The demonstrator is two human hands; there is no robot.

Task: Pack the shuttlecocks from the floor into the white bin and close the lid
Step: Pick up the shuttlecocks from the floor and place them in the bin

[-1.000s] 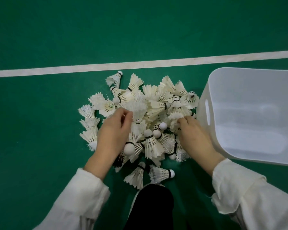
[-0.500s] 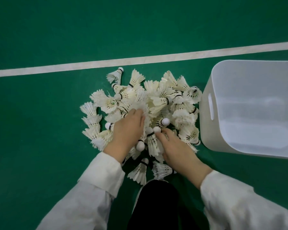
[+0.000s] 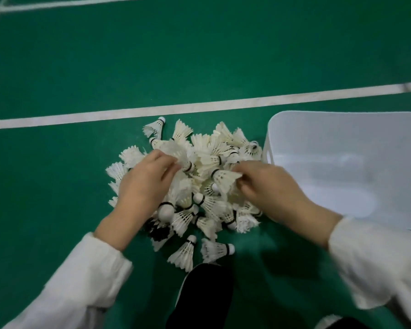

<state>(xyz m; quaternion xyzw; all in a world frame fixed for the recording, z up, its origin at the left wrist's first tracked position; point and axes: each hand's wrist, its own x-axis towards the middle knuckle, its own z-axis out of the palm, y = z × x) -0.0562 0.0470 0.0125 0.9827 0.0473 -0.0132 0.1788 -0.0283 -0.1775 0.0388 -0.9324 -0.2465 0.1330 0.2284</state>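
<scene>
Left of the white bin (image 3: 342, 148), the shuttlecocks (image 3: 208, 210) lie heaped on the floor (image 3: 57, 186); my left hand (image 3: 145, 184) and right hand (image 3: 271, 188) each pinch one's feathers. Bin seems empty, so nearly everything remains.

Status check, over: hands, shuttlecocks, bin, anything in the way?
Left hand pinches one shuttlecock, right hand a second shuttlecock, both above the pile. White bin open, looks empty. Nothing blocking the path to it.

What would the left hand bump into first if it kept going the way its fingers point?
Most likely the pile of shuttlecocks. The left hand, pinching one shuttlecock, points up and right into the heap, and the white bin lies further on. Depth is unclear.
</scene>
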